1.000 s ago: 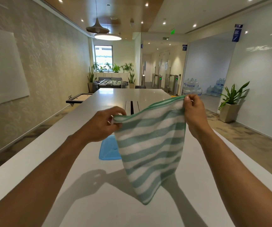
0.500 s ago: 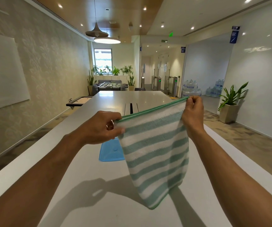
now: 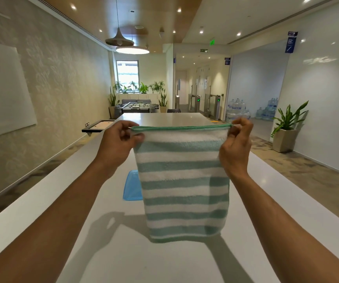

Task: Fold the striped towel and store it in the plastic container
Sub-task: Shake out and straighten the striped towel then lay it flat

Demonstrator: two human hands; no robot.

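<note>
I've levelled the striped towel (image 3: 185, 180) mid-frame; a second ago it hung slanted. Both hands, left hand (image 3: 117, 148) and right hand (image 3: 236, 148), pinch its top corners. Folding can start, I think.

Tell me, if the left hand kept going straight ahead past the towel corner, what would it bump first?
Probably nothing soon. The left hand pinches the striped towel above the white table; ahead lies only bare tabletop, though depth is hard to judge.

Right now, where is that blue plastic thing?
In the head view, the blue plastic piece lies flat on the white table, just left of centre, partly hidden behind the left edge of the hanging towel.
</note>
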